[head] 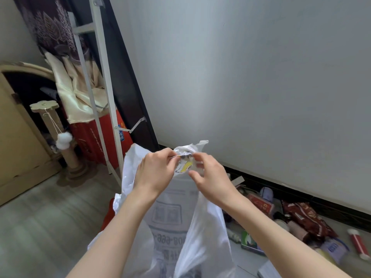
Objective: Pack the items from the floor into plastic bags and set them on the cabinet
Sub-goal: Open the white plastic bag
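1. While the white plastic bag [174,227] hangs in front of the body, its top edge is pinched by the left hand [155,173] and the right hand [210,178], raised above the floor [50,217].
2. The grip of each hand is nearly closed: thumb and forefinger are pressed on a fold of film at the mouth, the other fingers loosely curled. The two layers appear to be rubbed apart, judged as an attempt to open the bag before anything is put in.
3. The bag is held high, probably so that its length can drop free and the opening be found; printed text is seen upside down on its face, and it looks flat and unfilled.
4. One bag is clearly in the hands; a second white sheet beside it may be another bag, but this cannot be told.
5. The items to be packed [297,223] are spread on the floor along the wall [261,77] at the right, well apart from the hands. Among them one dark red packet [307,217], one red box [261,204] and one red-and-white tube [359,243] can be counted; the rest are too blurred to number.
6. A cabinet [18,147] stands at the left, its open interior dark; nothing has been set there yet.
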A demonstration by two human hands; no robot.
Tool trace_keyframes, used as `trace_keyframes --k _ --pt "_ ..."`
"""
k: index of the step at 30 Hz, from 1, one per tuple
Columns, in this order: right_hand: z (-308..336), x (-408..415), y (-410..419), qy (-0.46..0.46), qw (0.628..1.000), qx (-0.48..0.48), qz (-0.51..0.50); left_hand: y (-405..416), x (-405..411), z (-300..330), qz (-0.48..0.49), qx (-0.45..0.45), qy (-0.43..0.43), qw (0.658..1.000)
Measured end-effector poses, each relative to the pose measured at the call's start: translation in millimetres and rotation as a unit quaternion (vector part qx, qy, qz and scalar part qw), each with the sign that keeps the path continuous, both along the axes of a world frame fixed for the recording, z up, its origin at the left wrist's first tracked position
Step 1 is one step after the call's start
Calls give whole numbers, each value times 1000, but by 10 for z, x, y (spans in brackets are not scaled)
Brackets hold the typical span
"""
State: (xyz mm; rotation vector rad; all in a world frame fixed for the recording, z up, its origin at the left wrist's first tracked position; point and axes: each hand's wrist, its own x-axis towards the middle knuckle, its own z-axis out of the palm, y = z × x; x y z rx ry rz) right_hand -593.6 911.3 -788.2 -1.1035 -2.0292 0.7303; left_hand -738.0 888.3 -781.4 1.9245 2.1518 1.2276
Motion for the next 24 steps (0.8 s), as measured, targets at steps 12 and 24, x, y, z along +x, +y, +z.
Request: trace_keyframes --k 12,24 --pt "-23 305 383 -86 964 240 -68 -124 -172 183 -118 8 -45 992" --pt "48 257 322 46 996 79 23 -77 256 -30 -176 49 132 974"
